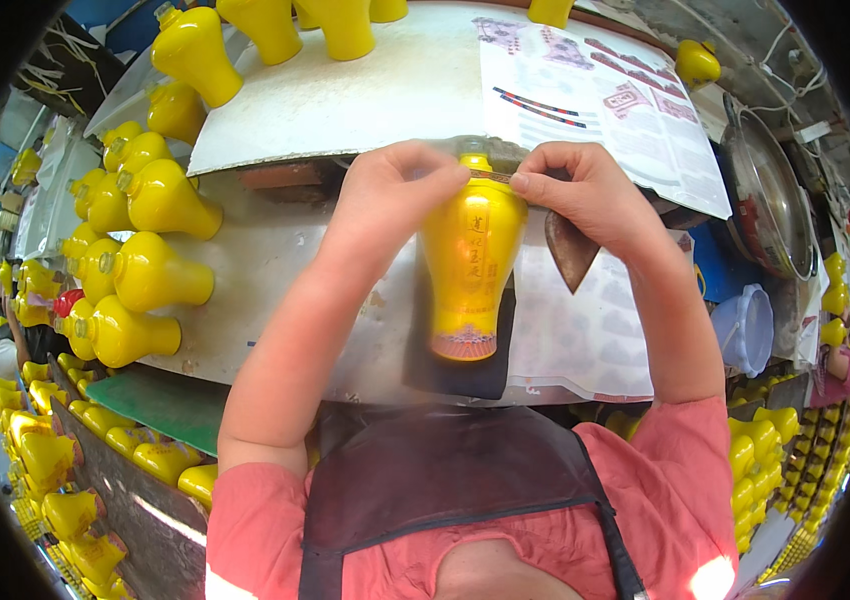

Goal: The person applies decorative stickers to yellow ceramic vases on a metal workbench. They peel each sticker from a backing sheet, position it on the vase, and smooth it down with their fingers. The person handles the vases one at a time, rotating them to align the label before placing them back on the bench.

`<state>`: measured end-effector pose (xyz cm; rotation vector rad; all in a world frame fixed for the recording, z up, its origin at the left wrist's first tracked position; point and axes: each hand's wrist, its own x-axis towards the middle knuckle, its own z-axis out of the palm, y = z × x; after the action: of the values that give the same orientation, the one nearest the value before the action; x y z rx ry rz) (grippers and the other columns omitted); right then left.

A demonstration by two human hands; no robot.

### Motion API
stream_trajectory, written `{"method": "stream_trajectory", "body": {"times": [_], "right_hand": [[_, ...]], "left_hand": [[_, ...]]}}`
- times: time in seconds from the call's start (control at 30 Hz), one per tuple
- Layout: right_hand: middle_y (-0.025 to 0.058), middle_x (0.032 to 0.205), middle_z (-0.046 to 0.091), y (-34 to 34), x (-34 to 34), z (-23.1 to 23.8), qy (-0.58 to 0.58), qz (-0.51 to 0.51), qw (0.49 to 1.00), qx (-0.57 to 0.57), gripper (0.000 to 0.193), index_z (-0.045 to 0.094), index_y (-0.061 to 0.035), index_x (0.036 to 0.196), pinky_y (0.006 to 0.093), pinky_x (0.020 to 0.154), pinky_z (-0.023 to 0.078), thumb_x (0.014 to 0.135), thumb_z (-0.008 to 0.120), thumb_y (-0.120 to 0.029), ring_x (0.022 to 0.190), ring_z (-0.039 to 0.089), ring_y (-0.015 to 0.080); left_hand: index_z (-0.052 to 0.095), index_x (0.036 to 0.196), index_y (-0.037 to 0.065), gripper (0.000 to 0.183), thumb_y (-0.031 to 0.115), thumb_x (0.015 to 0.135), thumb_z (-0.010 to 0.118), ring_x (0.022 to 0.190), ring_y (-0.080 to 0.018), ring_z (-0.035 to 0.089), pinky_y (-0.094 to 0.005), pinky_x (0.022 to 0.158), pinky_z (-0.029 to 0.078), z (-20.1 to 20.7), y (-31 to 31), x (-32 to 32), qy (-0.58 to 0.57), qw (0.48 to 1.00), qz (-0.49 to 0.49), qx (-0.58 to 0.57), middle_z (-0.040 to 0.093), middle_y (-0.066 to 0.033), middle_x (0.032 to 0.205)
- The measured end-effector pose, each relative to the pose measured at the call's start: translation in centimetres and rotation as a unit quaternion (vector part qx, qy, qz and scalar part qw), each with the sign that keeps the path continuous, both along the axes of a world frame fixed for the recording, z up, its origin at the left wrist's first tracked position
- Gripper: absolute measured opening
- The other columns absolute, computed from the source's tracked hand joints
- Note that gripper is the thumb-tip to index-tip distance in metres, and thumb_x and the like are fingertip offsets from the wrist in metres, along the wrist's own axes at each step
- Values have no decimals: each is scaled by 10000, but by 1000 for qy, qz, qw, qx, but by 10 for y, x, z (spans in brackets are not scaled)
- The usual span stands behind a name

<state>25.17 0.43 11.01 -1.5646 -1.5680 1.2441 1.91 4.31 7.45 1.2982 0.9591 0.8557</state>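
A glossy yellow bottle [477,255] lies in front of me on a dark cloth [428,350], its neck pointing away. Dark characters run down its body, and a fan-like pattern rings its base. Across the shoulder below the neck lies a narrow patterned strip [490,176]. My left hand [400,185] pinches at the strip's left end, thumb and forefinger together. At its right end my right hand [577,190] pinches likewise. A dark, pointed blade-shaped tool [572,252] sticks out below my right hand; whether the curled fingers hold it is hidden.
Several yellow bottles [167,200] lie stacked at left, and others [195,55] stand on the raised white board [345,105]. Printed decal sheets [635,110] and two narrow patterned strips [540,106] lie on it. At right are a metal basin [770,195] and a pale blue bucket [743,330].
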Motion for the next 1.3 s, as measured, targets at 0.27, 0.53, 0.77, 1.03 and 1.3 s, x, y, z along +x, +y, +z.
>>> {"method": "stream_trajectory", "body": {"times": [0.27, 0.53, 0.77, 1.03, 1.3], "right_hand": [[-43, 758, 643, -8, -16, -18, 4, -91, 995, 38, 251, 699, -34, 865, 209, 627, 452, 965, 721, -263, 683, 552, 31], [-11, 736, 666, -39, -23, 1, 43, -139, 988, 46, 158, 687, -27, 845, 197, 583, 445, 895, 752, -162, 638, 574, 29], [-4, 664, 653, -51, -29, 13, 57, -152, 986, 34, 147, 661, -27, 838, 191, 494, 414, 893, 739, -139, 538, 561, 24], [-5, 669, 655, -68, -33, 16, 42, -143, 986, 73, 139, 653, -23, 835, 184, 487, 408, 883, 741, -118, 546, 562, 16], [-17, 677, 650, -69, -30, 18, 57, -125, 988, 64, 124, 667, -18, 840, 181, 489, 404, 883, 742, -107, 548, 557, 10]], "left_hand": [[689, 907, 32, 147, 163, 922, 753, 807, -84, 579, -240, 778, 454, -8, 6, 6, 38, 998, 37, -45, 675, -15, 857], [689, 914, 37, 127, 131, 897, 774, 955, -120, 616, -281, 937, 468, 6, -19, -1, -61, 997, -5, -50, 718, -79, 1081], [687, 905, 51, 113, 102, 881, 784, 974, -126, 632, -293, 951, 489, 14, -19, -4, -98, 991, -60, -63, 707, -78, 1125], [691, 899, 53, 102, 41, 858, 783, 963, -144, 675, -302, 923, 531, 15, -26, -11, -124, 987, -88, -50, 702, -74, 1111], [684, 877, 53, 99, 32, 851, 777, 984, -137, 657, -296, 930, 523, 13, -28, -11, -142, 984, -99, -35, 704, -75, 1129]]}}
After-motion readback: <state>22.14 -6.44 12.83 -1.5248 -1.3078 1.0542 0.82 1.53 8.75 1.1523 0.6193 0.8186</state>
